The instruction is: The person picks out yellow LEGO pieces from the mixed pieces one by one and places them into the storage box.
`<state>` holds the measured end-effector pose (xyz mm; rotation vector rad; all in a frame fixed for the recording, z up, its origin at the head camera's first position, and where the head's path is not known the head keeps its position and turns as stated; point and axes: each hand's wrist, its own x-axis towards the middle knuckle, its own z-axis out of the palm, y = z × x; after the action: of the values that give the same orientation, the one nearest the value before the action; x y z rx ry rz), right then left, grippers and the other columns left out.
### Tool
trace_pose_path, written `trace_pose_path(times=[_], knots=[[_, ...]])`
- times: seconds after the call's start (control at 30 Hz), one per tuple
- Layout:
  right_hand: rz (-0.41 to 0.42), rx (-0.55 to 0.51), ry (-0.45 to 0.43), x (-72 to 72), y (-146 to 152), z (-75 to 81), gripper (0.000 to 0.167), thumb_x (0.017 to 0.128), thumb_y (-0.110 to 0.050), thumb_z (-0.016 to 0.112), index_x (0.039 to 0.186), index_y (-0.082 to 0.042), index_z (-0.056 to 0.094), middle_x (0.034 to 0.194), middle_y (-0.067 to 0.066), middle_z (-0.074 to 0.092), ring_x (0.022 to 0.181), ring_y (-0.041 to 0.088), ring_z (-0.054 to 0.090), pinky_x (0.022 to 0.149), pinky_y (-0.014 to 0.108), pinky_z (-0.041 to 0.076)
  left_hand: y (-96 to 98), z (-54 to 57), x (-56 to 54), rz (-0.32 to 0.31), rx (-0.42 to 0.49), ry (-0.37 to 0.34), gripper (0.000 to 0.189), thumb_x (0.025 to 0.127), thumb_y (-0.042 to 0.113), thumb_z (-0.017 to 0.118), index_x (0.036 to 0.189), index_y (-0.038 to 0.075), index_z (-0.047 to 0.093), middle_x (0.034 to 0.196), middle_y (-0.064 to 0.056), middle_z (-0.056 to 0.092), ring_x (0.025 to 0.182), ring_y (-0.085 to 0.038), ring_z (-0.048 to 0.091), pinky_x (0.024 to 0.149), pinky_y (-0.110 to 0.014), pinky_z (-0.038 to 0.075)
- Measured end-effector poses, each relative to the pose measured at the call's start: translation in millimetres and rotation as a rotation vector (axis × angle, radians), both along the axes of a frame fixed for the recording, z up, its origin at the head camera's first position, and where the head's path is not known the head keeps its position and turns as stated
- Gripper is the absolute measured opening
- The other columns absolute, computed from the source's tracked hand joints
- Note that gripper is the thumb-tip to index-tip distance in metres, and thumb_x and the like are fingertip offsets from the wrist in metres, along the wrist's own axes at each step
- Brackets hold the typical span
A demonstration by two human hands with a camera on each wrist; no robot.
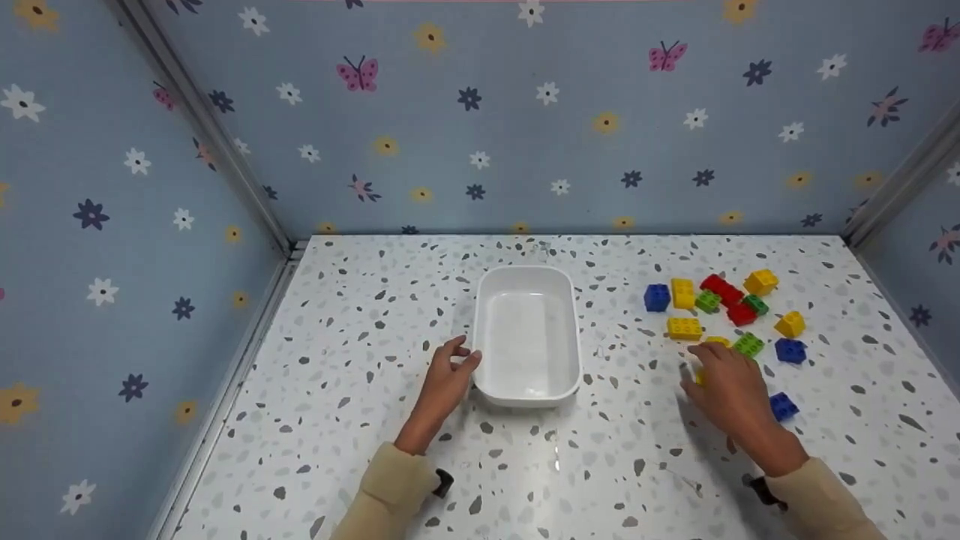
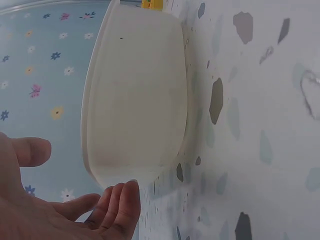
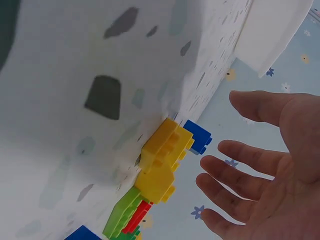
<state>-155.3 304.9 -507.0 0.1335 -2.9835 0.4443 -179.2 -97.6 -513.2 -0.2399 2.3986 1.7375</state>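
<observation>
A white plastic tub (image 1: 525,337) stands on the speckled table. My left hand (image 1: 448,382) is at its left side, thumb right by the rim; in the left wrist view the fingers are relaxed beside the tub wall. My right hand (image 1: 729,386) hovers over the near part of a group of toy building bricks, partly hiding a yellow brick (image 1: 700,377). Seen from the right wrist, its fingers are spread and hold nothing, with yellow bricks (image 3: 154,185) beyond the fingertips. A light green brick (image 1: 748,345) lies just past this hand, and a blue brick (image 1: 784,406) beside it.
More bricks lie farther back on the right: a blue brick (image 1: 657,298), a red brick (image 1: 741,314), a yellow brick (image 1: 761,282) and several others. Flower-patterned panels (image 1: 510,135) stand along the table's back and sides.
</observation>
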Motion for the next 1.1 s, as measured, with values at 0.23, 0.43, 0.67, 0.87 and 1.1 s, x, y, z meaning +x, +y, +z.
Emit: trace_pose_path(times=[0.23,0.43,0.67,0.87,1.1], knots=[[-0.007,0.007,-0.005,2.4,9,-2.1,0.045,0.091,-0.007,0.079,0.13,0.011,0.065,0.129,0.032,0.064,0.118,0.054,0.058,0.103,0.073,0.043,4.2,0.3,1.8,0.032,-0.003,-0.014,0.063,0.104,0.024,0.06,0.159,-0.002,0.041,0.139,-0.019,0.054,0.114,-0.028,0.06,0.092,-0.04,0.055],[-0.017,0.002,-0.057,2.1,16,-4.2,0.051,0.088,-0.004,0.082,0.133,0.01,0.064,0.13,0.032,0.063,0.116,0.053,0.059,0.103,0.071,0.044,7.2,0.1,2.1,0.046,0.026,-0.034,0.061,0.104,0.021,0.061,0.158,-0.001,0.044,0.14,-0.018,0.054,0.111,-0.026,0.062,0.088,-0.034,0.055],[-0.003,0.014,-0.063,3.5,22,-7.0,0.056,0.085,-0.004,0.085,0.135,0.009,0.063,0.121,0.03,0.067,0.107,0.051,0.062,0.099,0.069,0.047,7.3,-0.1,4.3,0.044,0.08,-0.001,0.057,0.102,0.012,0.06,0.155,-0.005,0.046,0.138,-0.022,0.054,0.103,-0.023,0.063,0.078,-0.029,0.054],[0.002,0.009,-0.077,4.3,26,-9.5,0.053,0.086,-0.001,0.083,0.134,0.01,0.064,0.117,0.029,0.069,0.104,0.049,0.063,0.096,0.067,0.049,6.0,-1.7,3.4,0.05,0.109,0.001,0.055,0.101,0.006,0.057,0.154,-0.006,0.047,0.135,-0.022,0.055,0.099,-0.021,0.061,0.079,-0.031,0.056],[0.005,0.018,-0.119,3.4,29,-10.9,0.042,0.087,0.001,0.081,0.125,0.012,0.069,0.109,0.026,0.072,0.097,0.044,0.064,0.092,0.064,0.052,4.7,-3.3,3.2,0.049,0.119,0.007,0.055,0.098,-0.002,0.055,0.153,-0.006,0.049,0.133,-0.021,0.058,0.1,-0.024,0.065,0.081,-0.032,0.058]])
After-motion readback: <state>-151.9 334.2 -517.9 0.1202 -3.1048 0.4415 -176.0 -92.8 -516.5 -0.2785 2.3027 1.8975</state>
